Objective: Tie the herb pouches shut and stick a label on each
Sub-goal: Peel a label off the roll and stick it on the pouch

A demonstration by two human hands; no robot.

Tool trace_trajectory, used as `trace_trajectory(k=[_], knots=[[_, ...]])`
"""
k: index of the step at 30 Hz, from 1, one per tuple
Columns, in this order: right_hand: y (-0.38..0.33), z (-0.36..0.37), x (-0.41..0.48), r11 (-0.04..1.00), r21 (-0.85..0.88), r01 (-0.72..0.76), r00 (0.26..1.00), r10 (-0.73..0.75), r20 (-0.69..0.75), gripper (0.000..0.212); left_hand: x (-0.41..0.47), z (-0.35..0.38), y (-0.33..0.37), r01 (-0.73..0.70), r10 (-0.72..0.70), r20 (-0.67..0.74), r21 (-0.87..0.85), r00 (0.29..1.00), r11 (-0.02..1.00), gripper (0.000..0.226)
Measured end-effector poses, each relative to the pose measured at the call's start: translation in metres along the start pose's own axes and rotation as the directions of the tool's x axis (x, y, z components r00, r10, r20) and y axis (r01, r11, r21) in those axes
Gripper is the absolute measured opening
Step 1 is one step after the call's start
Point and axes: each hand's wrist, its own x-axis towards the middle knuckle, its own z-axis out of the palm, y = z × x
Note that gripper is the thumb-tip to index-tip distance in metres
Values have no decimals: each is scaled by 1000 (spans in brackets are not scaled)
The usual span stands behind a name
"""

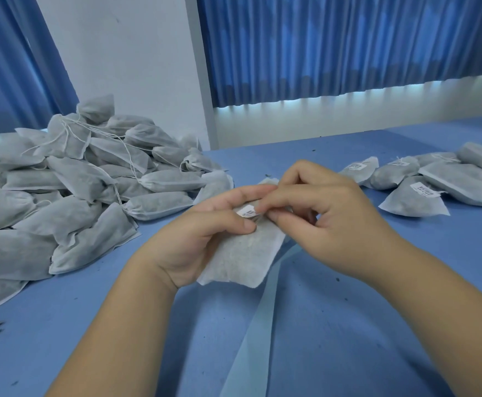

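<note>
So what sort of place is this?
Probably a small packing workroom: a blue-covered table holds a heap of unlabelled herb pouches and a smaller group of labelled pouches, while the left hand holds a pouch and the right hand pinches a label onto it.

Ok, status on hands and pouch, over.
Left hand gripping grey non-woven herb pouch. Right hand pinching small white printed label at its neck. Nothing blocking; pale blue strip lies beneath.

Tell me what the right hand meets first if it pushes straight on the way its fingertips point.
The white label on the held pouch; fingertips of the right hand seem to pinch it. Just beyond sits the thumb of the left hand.
</note>
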Motion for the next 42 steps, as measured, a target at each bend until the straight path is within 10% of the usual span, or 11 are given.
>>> trace_trajectory(k=[13, 19, 26, 34, 42], knots=[[3, -3, 2, 973, -38, -226, 961, 229, 153, 27, 8, 3, -6, -125, 132, -261, 43, 956, 991, 51], [1, 9, 1, 664, 371, -649, 757, 614, 225, 43, 17, 13, -13, -218, 226, -301, 61, 926, 974, 69], [3, 12, -1, 581, 460, -672, 731, 618, 289, 23, 22, 26, -22, -38, 260, -534, 390, 805, 920, 31], [7, 20, -2, 295, 671, -680, 655, 655, 376, 27, 24, 25, -24, -74, 223, -543, 281, 809, 957, 37], [14, 21, -2, 436, 537, -722, 605, 774, 186, 38, 25, 22, -30, -90, 147, -365, 169, 919, 981, 32]])
